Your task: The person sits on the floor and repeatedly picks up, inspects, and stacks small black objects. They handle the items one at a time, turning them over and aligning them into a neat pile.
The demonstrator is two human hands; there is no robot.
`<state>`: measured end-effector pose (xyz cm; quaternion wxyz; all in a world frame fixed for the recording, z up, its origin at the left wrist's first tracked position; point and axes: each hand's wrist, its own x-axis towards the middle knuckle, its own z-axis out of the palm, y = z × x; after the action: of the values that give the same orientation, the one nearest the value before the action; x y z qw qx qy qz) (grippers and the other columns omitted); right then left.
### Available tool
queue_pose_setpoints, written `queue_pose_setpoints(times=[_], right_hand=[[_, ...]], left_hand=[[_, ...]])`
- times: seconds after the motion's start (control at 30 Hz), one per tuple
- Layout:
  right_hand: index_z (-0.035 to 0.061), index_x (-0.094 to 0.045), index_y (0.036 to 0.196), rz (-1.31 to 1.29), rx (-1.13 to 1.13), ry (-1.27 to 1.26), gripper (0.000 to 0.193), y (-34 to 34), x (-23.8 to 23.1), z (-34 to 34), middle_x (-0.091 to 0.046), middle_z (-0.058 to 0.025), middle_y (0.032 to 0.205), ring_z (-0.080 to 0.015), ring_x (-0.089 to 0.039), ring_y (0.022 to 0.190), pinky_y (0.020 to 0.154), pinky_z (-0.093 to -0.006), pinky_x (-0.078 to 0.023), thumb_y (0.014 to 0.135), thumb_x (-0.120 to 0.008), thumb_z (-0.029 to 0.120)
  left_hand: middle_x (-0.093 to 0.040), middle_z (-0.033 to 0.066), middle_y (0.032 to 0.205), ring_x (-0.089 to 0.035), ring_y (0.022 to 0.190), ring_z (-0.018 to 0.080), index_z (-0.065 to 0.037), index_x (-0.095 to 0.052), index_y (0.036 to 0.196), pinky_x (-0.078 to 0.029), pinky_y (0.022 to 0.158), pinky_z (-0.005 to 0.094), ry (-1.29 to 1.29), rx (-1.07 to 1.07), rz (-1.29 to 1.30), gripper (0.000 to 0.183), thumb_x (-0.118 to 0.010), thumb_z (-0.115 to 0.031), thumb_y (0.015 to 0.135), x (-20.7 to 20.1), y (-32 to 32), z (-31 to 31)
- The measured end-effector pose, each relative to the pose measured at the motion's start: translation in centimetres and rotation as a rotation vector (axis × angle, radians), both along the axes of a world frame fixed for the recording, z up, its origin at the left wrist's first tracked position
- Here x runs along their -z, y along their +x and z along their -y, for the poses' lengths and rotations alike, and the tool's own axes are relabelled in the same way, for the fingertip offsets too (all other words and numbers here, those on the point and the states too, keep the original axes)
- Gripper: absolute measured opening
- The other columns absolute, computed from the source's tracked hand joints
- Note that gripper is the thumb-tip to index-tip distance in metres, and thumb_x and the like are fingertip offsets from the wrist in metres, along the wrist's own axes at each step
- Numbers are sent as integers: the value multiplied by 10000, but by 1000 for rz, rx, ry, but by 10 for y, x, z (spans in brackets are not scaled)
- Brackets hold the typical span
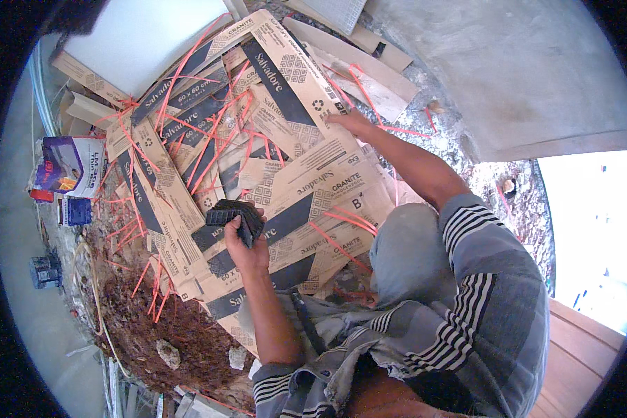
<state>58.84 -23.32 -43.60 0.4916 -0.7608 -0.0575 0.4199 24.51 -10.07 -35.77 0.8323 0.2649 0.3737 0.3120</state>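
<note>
My left hand [246,252] is closed around a small stack of black ridged plastic pieces [235,217], thumb on top, held over the cardboard pile. Further off, my right arm is stretched out to the right edge of a long printed cardboard piece [285,73]. The fingers of my right hand [350,124] are bent at that edge, with the thumb on the cardboard face; a small dark patch beside them is too small to make out. Flattened brown cardboard [327,182] overlaps beneath both hands. Coral-coloured strapping strips [219,150] lie tangled across it.
A purple-and-white bag [70,167], a blue box [74,211] and a dark container [45,272] stand along the left. A large white panel [143,42] is at the back left, a grey slab [508,70] at the back right. Rough soil [139,306] with stones borders the cardboard.
</note>
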Motion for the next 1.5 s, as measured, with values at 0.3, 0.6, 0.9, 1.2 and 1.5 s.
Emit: queue_pose_setpoints(times=[0.3, 0.6, 0.9, 1.2, 1.5], right_hand=[[-116, -512, 1259, 135, -173, 55, 654, -45, -56, -17, -670, -240, 1063, -299, -669, 967, 873, -385, -528, 735, -739, 203], [-64, -447, 1172, 302, -419, 102, 515, -193, -214, -18, -633, -312, 905, -470, -643, 869, 786, -512, -515, 770, -639, 194], [-82, -387, 1292, 299, -569, 87, 591, -290, -355, 0, -574, -339, 1146, -458, -617, 1015, 845, -512, -508, 816, -640, 160], [-31, -429, 1242, 44, -367, 158, 504, -357, -485, -13, -633, -295, 970, -492, -611, 938, 825, -491, -490, 801, -610, 133], [2, -353, 1383, -359, -389, 350, 622, -462, -545, 30, -575, -189, 1247, -278, -566, 1142, 1003, -393, -424, 845, -630, 148]], left_hand=[[-635, 188, 1145, -662, 942, 299, 2, -488, 1298, -537, 816, 372, 165, -50, 55, 515, -583, -217, 842, -23, 3, 3], [-592, 207, 1199, -590, 1045, 336, 21, -493, 1282, -476, 930, 421, 74, -339, 57, 516, -594, -259, 861, -157, -52, 22], [-564, 221, 1269, -644, 965, 304, 66, -441, 1307, -558, 839, 358, 8, -374, 27, 585, -612, -230, 833, -347, -114, 50], [-568, 216, 1264, -640, 979, 307, -4, -393, 1350, -543, 850, 380, 209, -539, -202, 548, -570, -212, 874, -486, -191, 66], [-614, 180, 1193, -641, 978, 269, 22, -485, 1304, -524, 847, 357, 206, -861, -393, 552, -589, -269, 847, -554, -263, 145]])
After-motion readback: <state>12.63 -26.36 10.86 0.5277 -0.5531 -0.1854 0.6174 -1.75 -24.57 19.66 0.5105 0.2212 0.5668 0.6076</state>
